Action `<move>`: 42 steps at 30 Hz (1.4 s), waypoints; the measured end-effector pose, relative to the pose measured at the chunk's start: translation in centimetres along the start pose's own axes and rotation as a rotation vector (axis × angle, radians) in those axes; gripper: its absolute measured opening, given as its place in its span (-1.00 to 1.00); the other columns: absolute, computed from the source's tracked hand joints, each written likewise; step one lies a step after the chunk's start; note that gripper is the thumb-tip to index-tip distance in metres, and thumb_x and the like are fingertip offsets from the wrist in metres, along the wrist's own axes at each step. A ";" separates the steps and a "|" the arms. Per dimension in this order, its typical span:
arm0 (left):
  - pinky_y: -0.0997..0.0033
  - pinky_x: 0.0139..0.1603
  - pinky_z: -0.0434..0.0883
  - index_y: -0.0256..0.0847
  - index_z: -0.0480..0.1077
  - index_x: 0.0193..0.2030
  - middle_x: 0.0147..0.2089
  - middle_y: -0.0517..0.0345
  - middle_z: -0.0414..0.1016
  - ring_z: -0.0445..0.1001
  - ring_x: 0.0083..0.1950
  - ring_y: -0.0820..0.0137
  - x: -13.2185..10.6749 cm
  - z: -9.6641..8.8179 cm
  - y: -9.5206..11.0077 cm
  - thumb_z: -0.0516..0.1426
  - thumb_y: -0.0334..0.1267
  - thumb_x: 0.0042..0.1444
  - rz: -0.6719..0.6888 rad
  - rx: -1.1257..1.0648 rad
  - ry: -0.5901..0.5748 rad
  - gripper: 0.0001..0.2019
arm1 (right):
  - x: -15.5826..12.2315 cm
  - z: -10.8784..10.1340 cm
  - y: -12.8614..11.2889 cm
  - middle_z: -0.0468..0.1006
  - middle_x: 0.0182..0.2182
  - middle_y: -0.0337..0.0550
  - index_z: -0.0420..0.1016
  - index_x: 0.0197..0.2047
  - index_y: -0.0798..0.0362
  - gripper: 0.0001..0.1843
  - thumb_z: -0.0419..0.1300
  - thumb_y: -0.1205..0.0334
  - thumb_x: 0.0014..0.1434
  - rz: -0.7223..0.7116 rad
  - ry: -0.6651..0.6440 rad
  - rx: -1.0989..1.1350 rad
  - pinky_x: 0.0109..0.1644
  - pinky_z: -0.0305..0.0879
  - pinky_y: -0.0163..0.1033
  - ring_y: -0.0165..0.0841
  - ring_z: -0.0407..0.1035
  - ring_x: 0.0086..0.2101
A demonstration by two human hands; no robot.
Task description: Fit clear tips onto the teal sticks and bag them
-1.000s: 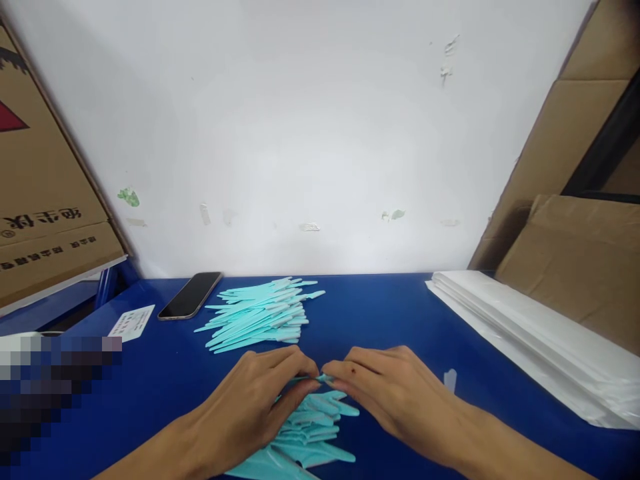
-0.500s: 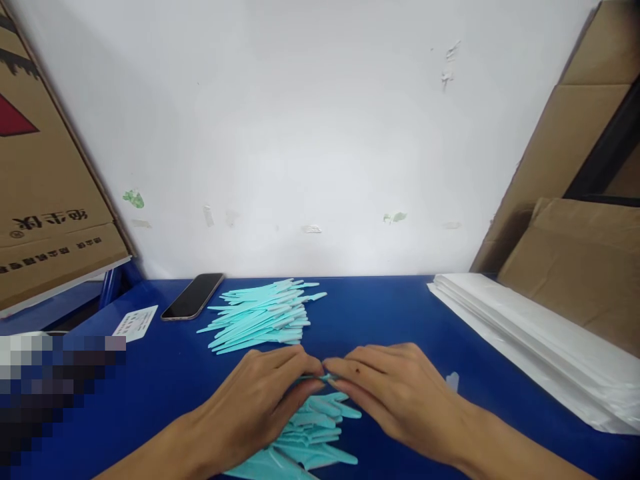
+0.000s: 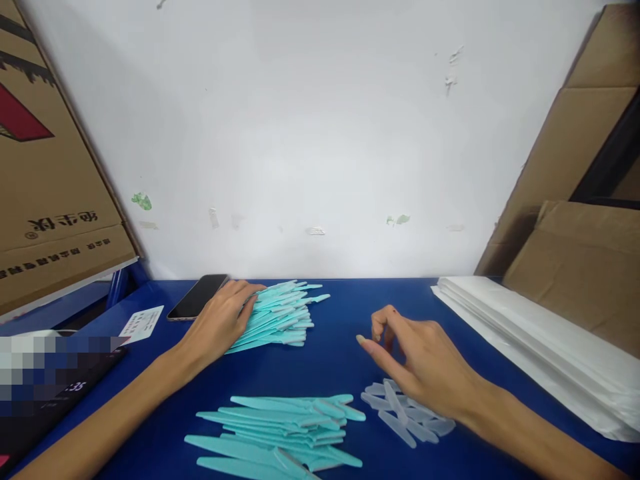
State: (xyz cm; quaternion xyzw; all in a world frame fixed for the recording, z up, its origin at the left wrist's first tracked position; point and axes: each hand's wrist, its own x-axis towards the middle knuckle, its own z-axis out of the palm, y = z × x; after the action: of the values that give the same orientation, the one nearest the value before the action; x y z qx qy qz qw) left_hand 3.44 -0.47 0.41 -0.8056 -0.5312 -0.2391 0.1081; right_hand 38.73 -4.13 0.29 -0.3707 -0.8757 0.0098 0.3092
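Note:
My left hand (image 3: 220,323) rests at the left end of the far pile of turquoise eyebrow razors (image 3: 280,313), its fingers stretched over the handles and the thumb apart from them. My right hand (image 3: 410,353) hovers to the right with fingers curled and the thumb apart from the index finger; nothing shows between them. Under and in front of it lies a small heap of translucent blade caps (image 3: 400,413), partly covered by the hand. A second pile of turquoise eyebrow razors (image 3: 280,427) lies nearer me, handles pointing left.
A phone (image 3: 197,297) lies beside my left hand, with a printed card (image 3: 143,325) left of it. White folded sheets (image 3: 530,353) line the right side of the blue table (image 3: 345,327). Cardboard boxes stand at left (image 3: 60,187) and right (image 3: 580,260), before a white wall.
My hands have parted from their pinch over the near razors. My left hand has moved forward and left to the far pile; my right hand has moved right and loosened, exposing the caps.

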 end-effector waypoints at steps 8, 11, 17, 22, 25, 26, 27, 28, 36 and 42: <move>0.04 0.04 0.42 -0.21 0.46 0.17 -0.02 -0.08 0.56 0.49 -0.02 0.10 -0.1 0.9 -0.2 -0.14 -0.27 0.39 0.038 -0.021 -0.072 -0.58 | 0.1 0.1 0.0 0.39 -0.50 -0.39 0.10 -0.27 -0.05 -0.77 0.03 0.09 0.43 -0.005 0.011 -0.011 -0.48 0.09 -0.32 -0.48 0.21 -0.63; 0.04 0.10 0.42 -0.21 0.45 0.18 0.06 -0.08 0.55 0.49 0.05 0.10 -0.1 1.0 -0.1 -0.12 -0.24 0.40 0.037 -0.048 -0.070 -0.59 | 0.0 0.2 0.0 0.38 -0.49 -0.39 0.10 -0.27 -0.05 -0.77 0.03 0.11 0.43 -0.008 0.019 -0.016 -0.49 0.07 -0.32 -0.49 0.18 -0.64; 0.04 0.15 0.41 -0.21 0.45 0.17 0.11 -0.09 0.53 0.49 0.07 0.11 -0.2 0.6 0.4 -0.12 -0.12 0.42 0.024 -0.053 -0.097 -0.58 | -0.1 0.2 0.0 0.33 -0.52 -0.42 0.11 -0.27 -0.06 -0.78 0.03 0.12 0.42 0.002 0.008 -0.017 -0.49 0.04 -0.31 -0.49 0.14 -0.65; 0.02 0.17 0.39 -0.22 0.41 0.20 0.13 -0.10 0.49 0.46 0.10 0.11 -0.2 0.5 0.6 -0.13 -0.08 0.44 0.011 -0.053 -0.129 -0.56 | -0.1 0.2 0.0 0.31 -0.52 -0.44 0.09 -0.27 -0.06 -0.77 0.03 0.10 0.42 0.005 -0.005 -0.015 -0.49 0.02 -0.30 -0.49 0.10 -0.66; 0.01 0.18 0.37 -0.22 0.39 0.20 0.14 -0.10 0.47 0.44 0.12 0.10 -0.2 0.5 0.6 -0.14 -0.07 0.45 0.008 -0.049 -0.127 -0.57 | -0.1 0.2 0.0 0.33 -0.49 -0.43 0.08 -0.27 -0.07 -0.77 0.02 0.11 0.43 0.004 -0.008 -0.009 -0.48 0.02 -0.30 -0.48 0.10 -0.65; 0.01 0.19 0.36 -0.22 0.38 0.20 0.14 -0.10 0.47 0.43 0.13 0.10 -0.2 0.4 0.6 -0.14 -0.07 0.45 0.012 -0.048 -0.121 -0.57 | -0.1 0.2 0.0 0.33 -0.49 -0.42 0.07 -0.27 -0.07 -0.77 0.02 0.11 0.43 0.007 -0.012 -0.006 -0.47 0.03 -0.30 -0.48 0.12 -0.64; 0.02 0.20 0.35 -0.21 0.38 0.20 0.14 -0.10 0.46 0.41 0.14 0.10 -0.2 0.4 0.6 -0.13 -0.07 0.45 0.018 -0.046 -0.114 -0.58 | -0.1 0.2 0.0 0.34 -0.49 -0.42 0.07 -0.26 -0.07 -0.77 0.02 0.12 0.43 0.011 -0.017 -0.004 -0.47 0.03 -0.29 -0.48 0.13 -0.63; 0.03 0.20 0.34 -0.21 0.37 0.21 0.14 -0.09 0.45 0.40 0.15 0.10 -0.2 0.3 0.7 -0.13 -0.07 0.45 0.025 -0.043 -0.109 -0.59 | -0.1 0.2 0.0 0.33 -0.49 -0.42 0.07 -0.26 -0.07 -0.77 0.02 0.12 0.43 0.015 -0.022 0.000 -0.47 0.02 -0.29 -0.48 0.14 -0.63; 0.02 0.19 0.27 -0.15 0.36 0.17 0.15 -0.05 0.38 0.31 0.18 0.13 -0.9 -0.9 3.3 -0.08 -0.20 0.46 0.168 -0.065 -0.057 -0.70 | -0.1 0.2 0.0 0.26 -0.54 -0.45 0.06 -0.31 -0.05 -0.73 0.01 0.13 0.44 0.008 -0.038 0.026 -0.49 -0.06 -0.31 -0.49 0.04 -0.64; 0.15 0.05 0.32 -0.12 0.42 -0.05 -0.11 0.07 0.46 0.37 -0.04 0.22 -2.2 -2.9 7.5 0.05 -0.15 0.40 0.287 -0.297 -0.272 -0.83 | 0.2 -0.3 0.2 0.41 -0.50 -0.40 0.18 -0.29 -0.04 -0.77 0.02 0.16 0.45 -0.013 -0.144 -0.035 -0.48 -0.09 -0.29 -0.48 0.13 -0.61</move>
State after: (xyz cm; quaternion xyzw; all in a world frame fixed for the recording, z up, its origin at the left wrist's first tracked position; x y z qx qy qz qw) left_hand 8.75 -6.57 2.43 -0.9046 -0.3800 -0.1861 -0.0513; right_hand 38.92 -3.91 0.58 -0.3687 -0.8981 0.0190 0.2390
